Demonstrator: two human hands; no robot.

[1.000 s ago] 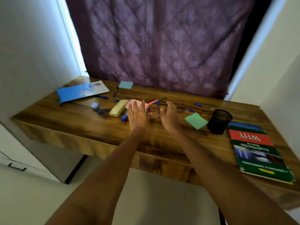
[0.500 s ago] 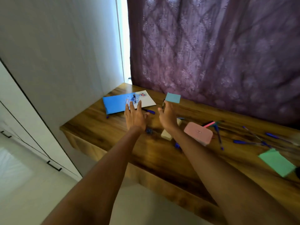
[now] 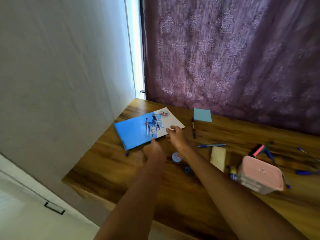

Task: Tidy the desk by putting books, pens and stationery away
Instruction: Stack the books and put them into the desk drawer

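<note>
Head view: a blue book [image 3: 147, 129] lies flat at the far left corner of the wooden desk [image 3: 107, 163], against the wall. Left hand [image 3: 152, 150] reaches to the book's near edge, fingertips at that edge; whether the fingers curl under it cannot be told. Right hand [image 3: 175, 135] sits at the book's near right corner, fingers extended and loosely spread, touching the white part of the cover. A light-blue sticky-note pad [image 3: 202, 115] lies just right of the book near the curtain [image 3: 233, 54], with a black marker [image 3: 193, 128] beside it. A blue pen [image 3: 211, 145], a cream eraser block [image 3: 217, 157] and a small round blue-lidded container [image 3: 176, 157] lie to the right of the forearms. A pink-lidded box [image 3: 261, 177] stands further right, with several more pens scattered around it.
</note>
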